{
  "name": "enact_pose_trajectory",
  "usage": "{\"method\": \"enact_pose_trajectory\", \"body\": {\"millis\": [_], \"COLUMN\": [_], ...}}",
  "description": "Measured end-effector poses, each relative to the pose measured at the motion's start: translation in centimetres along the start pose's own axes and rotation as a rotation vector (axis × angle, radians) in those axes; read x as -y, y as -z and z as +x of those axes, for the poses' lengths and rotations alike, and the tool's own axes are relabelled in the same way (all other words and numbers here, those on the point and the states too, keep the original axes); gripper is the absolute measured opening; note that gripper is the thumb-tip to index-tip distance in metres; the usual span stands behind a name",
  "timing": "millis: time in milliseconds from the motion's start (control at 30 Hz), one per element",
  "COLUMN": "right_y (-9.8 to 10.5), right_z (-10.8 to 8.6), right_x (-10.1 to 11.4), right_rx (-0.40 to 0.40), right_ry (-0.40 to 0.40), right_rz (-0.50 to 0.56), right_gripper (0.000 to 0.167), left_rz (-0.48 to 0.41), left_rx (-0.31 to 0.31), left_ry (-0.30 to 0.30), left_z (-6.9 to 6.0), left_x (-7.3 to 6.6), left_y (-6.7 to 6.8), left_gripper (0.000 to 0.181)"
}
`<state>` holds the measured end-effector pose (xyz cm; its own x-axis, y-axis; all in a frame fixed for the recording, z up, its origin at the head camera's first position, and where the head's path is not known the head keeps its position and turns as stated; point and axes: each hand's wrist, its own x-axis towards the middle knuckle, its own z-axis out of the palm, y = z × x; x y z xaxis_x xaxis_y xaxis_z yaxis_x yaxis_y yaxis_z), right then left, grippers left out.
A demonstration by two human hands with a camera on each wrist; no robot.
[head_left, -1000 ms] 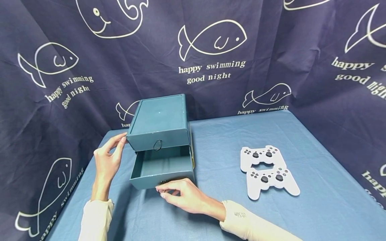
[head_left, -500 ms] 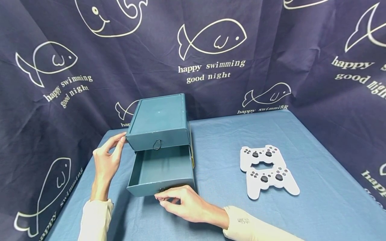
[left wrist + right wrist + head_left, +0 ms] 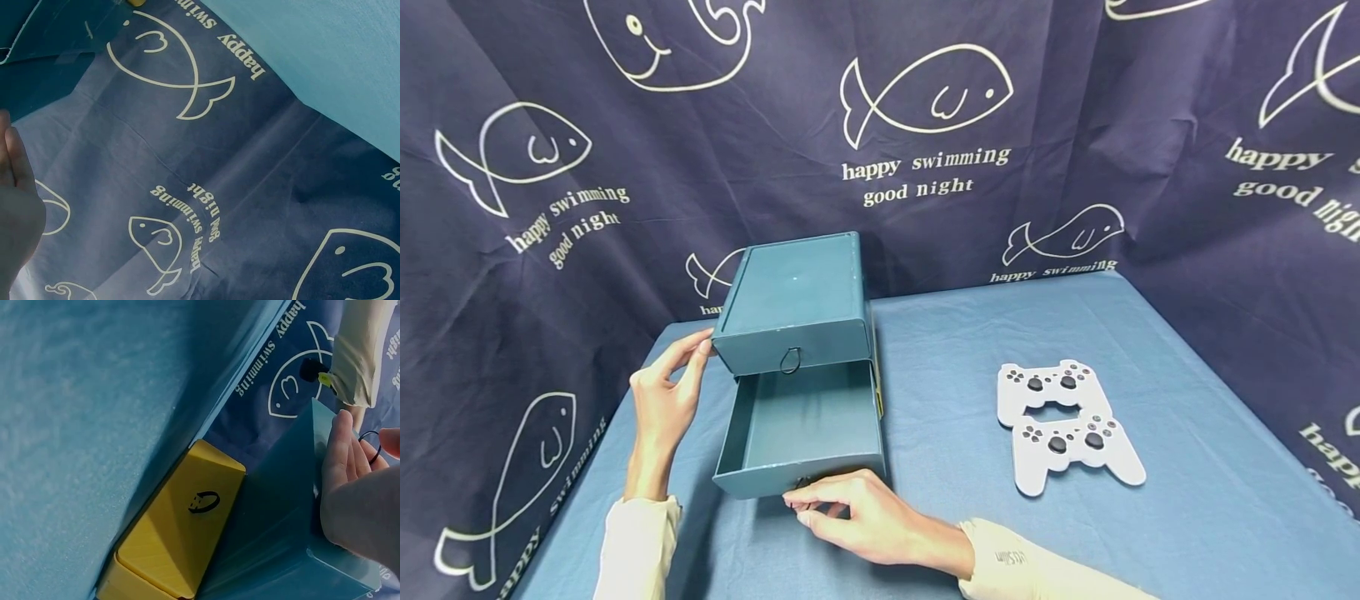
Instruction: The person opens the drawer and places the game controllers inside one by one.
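A small teal drawer cabinet (image 3: pixel 793 283) stands left of centre in the head view. Its upper drawer is closed, with a thin dark ring on the front. The lower drawer (image 3: pixel 808 425) is pulled well out and looks bare inside. My right hand (image 3: pixel 868 517) pinches the lower drawer's ring handle (image 3: pixel 369 439); in the right wrist view its fingers lie by the drawer front. My left hand (image 3: pixel 666 396) touches the cabinet's upper left front corner with fingertips and thumb, the fingers mostly straight.
Two white game controllers (image 3: pixel 1071 450) lie on the blue cloth (image 3: pixel 940 400) at the right, one partly over the other. A yellow panel or box (image 3: pixel 181 519) shows along the cabinet's right side. Dark blue fish-print curtains (image 3: pixel 925 233) enclose the table.
The lower drawer has slid further out toward me, with my right hand drawing its handle. My left hand stays at the cabinet corner, and the controllers lie as before.
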<state>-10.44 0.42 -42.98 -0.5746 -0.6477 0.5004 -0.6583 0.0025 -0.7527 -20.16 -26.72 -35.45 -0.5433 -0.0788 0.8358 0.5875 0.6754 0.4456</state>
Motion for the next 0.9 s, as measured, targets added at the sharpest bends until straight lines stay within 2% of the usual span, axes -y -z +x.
{"method": "enact_pose_trajectory", "body": {"millis": [600,767,900], "right_y": [-0.43,-0.41,-0.38], "right_z": [-0.28,-0.35,-0.39], "right_x": [0.25,0.25,0.28], "right_rx": [0.024,0.038,0.051], "right_ry": [0.017,0.008,-0.01], "right_rz": [-0.032,-0.015,0.0], "right_gripper": [0.028,0.029,0.03], "left_rz": [-0.008,-0.008,-0.006], "left_rx": [0.028,0.053,0.041], "left_ry": [0.02,0.013,0.011], "left_z": [-0.16,-0.06,-0.05], "left_x": [0.3,0.24,0.28], "left_y": [0.29,0.55,0.43], "left_gripper": [0.023,0.023,0.023]}}
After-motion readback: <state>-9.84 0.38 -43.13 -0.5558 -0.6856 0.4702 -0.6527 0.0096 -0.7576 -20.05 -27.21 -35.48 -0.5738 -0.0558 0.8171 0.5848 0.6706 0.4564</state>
